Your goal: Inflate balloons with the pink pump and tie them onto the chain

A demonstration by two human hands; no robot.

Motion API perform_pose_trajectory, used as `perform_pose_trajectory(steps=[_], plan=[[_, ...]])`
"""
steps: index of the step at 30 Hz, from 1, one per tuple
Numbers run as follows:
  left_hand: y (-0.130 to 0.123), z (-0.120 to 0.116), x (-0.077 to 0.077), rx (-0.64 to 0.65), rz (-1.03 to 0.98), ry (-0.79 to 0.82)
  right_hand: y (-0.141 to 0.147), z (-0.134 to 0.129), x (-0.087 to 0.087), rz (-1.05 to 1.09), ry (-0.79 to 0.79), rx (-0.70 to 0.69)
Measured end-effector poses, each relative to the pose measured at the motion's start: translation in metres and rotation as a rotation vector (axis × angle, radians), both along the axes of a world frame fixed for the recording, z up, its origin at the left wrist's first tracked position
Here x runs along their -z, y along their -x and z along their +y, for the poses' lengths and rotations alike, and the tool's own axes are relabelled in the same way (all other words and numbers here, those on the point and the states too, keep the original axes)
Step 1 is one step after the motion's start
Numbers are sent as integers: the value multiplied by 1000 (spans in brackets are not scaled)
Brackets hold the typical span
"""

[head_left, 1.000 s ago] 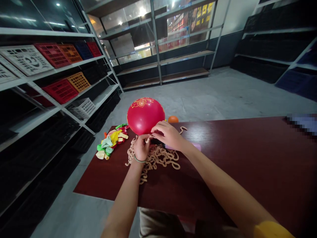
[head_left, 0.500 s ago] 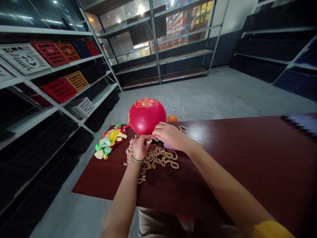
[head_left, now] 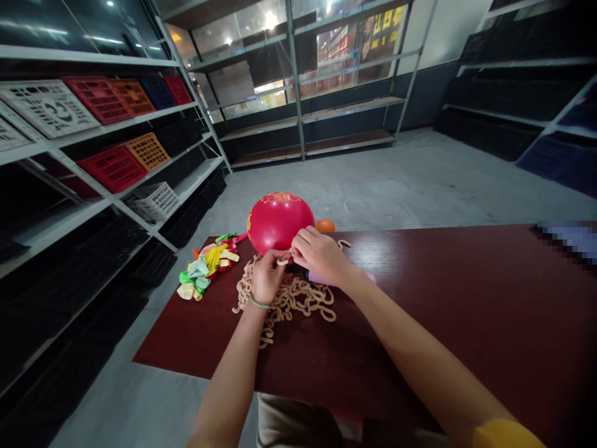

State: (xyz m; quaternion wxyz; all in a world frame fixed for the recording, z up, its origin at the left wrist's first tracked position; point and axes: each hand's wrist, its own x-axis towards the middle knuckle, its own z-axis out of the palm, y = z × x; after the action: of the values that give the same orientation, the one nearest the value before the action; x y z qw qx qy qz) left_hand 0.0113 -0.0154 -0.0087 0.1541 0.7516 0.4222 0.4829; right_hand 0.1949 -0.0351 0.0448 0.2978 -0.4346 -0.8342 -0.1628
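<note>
My left hand (head_left: pixel 270 277) is pinched around a short curled bit of thick beige cord, above a tangled heap of beige cord (head_left: pixel 308 298). Close against it, my right hand (head_left: pixel 319 252) has its fingertips pressed together on the same piece; its grip is partly hidden. Just beyond both hands sits an inflated red balloon (head_left: pixel 280 222) with a gold print. Under my right hand lies a lavender object (head_left: pixel 321 278) with a dark end, mostly covered. A green band circles my left wrist.
Flat balloons of several colours (head_left: pixel 205 267) are piled at the dark red table's (head_left: pixel 443 298) left end. Behind the red balloon is a small orange round thing (head_left: pixel 325 225). Shelves with plastic crates (head_left: pixel 112 168) stand at the left. A blurred-out item (head_left: pixel 571 233) lies far right.
The red balloon has shifted slightly right and down in view. My right hand has tilted, its wrist lower and further left, uncovering more of the lavender object. Both hands stay pinched together.
</note>
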Motion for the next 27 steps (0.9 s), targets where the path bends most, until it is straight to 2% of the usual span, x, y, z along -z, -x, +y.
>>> perform_pose_trajectory(steps=[7,10,14,17,22,27], plan=[[-6,-5,-8,-41,-5,33,-6,5,4,55,-42,92],[-8,-5,-8,-49,-73,75,-7,4,2,105,1,39],[-6,-2,-7,-29,-245,211,-9,2,-3,200,97,-59],[-4,-1,-6,-13,-265,233,-10,1,-5,218,128,-75],[-4,-2,-7,-13,-184,174,-6,2,-3,123,86,-35],[-6,-3,-9,-38,-69,137,-3,2,4,-101,-20,126]])
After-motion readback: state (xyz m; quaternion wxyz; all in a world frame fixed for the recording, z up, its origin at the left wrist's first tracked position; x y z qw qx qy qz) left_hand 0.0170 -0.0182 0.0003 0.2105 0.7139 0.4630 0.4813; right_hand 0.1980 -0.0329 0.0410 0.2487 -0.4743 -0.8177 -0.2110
